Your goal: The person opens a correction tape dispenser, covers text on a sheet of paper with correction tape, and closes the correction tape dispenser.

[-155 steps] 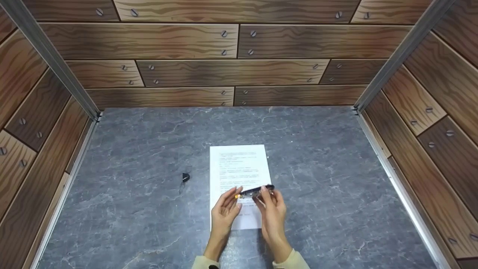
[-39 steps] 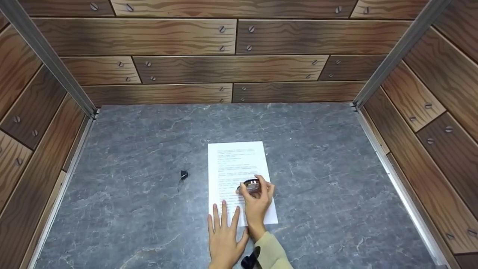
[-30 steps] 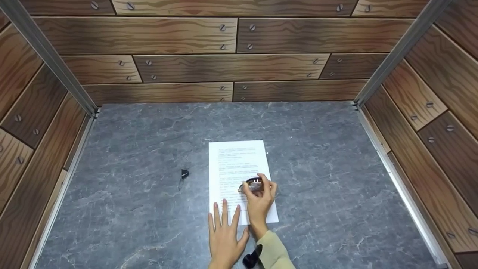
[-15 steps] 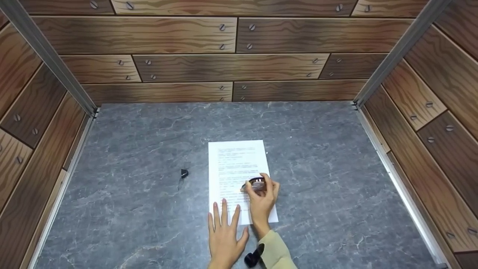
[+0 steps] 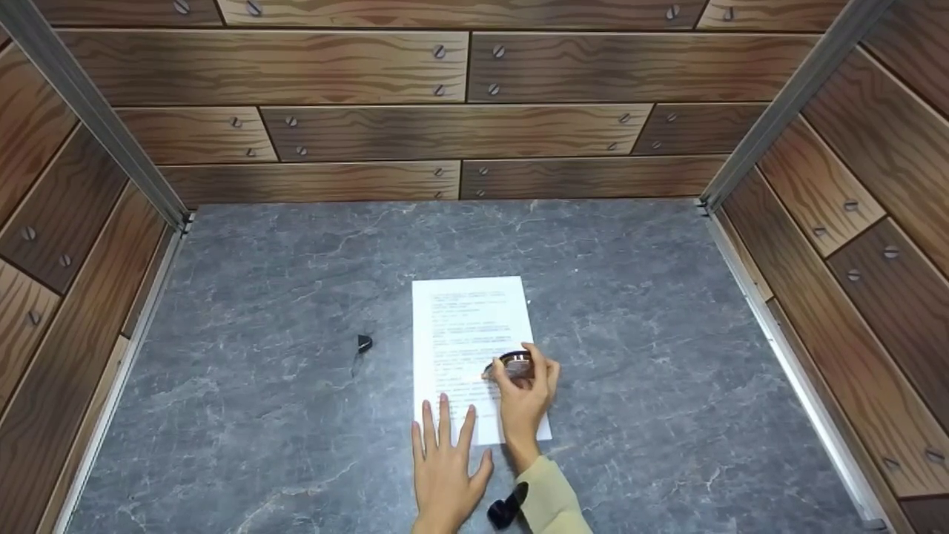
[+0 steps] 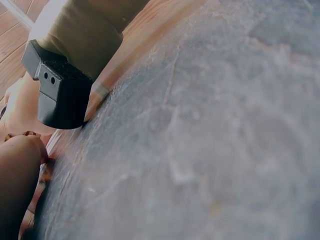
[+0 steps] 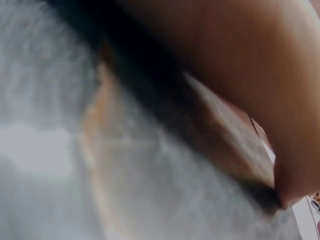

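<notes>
A printed sheet of paper (image 5: 474,311) lies on the grey marbled table. My left hand (image 5: 448,475) rests on its lower left part, fingers straight and spread. Between thumb and fingers, my right hand (image 5: 528,393) pinches a rounded dark correction tape (image 5: 517,363) with a see-through body. Its narrow tip points left and down at the printed lines; whether it touches the paper is hard to tell. The left wrist view shows the right hand (image 6: 22,107) at the edge, mostly cut off. In the right wrist view, the held tape is barely visible.
A small black cap-like piece (image 5: 364,343) with a see-through part lies left of the paper. Wood-patterned walls (image 5: 311,133) with metal corner posts enclose the table (image 5: 259,297). A black camera (image 5: 507,506) sits on the right sleeve.
Earlier, both hands held the correction tape above the paper. The left hand since came down flat on the sheet. Over the last second the right hand slid the tape slightly rightward across the text.
</notes>
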The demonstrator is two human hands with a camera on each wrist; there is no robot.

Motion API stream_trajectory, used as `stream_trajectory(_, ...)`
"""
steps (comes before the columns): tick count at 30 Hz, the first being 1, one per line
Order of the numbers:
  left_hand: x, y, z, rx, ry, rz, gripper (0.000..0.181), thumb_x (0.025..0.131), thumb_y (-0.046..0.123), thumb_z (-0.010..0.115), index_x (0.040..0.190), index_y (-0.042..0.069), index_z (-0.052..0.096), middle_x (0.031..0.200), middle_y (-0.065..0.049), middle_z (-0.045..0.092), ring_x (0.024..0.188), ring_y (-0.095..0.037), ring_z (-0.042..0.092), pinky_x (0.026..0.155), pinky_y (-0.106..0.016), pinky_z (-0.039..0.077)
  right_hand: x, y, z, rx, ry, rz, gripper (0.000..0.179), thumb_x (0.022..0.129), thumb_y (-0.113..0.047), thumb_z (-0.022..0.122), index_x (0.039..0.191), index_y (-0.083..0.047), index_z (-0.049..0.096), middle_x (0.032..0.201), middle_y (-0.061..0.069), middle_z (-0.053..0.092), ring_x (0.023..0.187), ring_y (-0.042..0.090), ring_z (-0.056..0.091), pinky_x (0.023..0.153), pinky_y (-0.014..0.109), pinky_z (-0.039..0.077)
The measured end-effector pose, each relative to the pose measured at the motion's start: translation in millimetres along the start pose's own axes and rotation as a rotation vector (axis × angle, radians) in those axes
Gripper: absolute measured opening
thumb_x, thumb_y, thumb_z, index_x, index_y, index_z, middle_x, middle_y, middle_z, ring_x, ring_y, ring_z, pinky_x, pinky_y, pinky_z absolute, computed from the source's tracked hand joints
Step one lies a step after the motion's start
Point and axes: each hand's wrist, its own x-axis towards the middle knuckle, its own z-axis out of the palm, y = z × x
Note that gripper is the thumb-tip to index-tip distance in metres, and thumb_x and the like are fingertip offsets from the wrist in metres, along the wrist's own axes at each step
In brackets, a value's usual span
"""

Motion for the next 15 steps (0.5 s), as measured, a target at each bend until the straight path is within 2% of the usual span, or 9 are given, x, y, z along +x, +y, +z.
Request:
stream_trajectory(7,0.2,-1.0,0.1,0.004,0.013,0.007,0.065,0.086,0.052,0.064,0.144,0.023,0.055,0.158,-0.02,0.031,0.145,-0.047,0.019,0.113,-0.064,0.017,0.1,0.9,-0.4,0.0,0.004,0.008,0.047,0.074,0.009,0.082,0.117,0.004,0.065,0.1,0.029,0.046,0.077,0.042,0.059,0.06,0.036,0.056)
stream_trajectory(15,0.0,-1.1,2.2,0.003,0.041,0.017,0.065,0.085,0.051,0.065,0.143,0.023,0.056,0.157,-0.02,0.034,0.145,-0.048,0.022,0.112,-0.064,0.018,-1.1,5.5,-1.5,0.016,0.011,0.026,0.048,0.074,0.009,0.082,0.118,0.005,0.064,0.1,0.03,0.047,0.075,0.043,0.06,0.06,0.032,0.056)
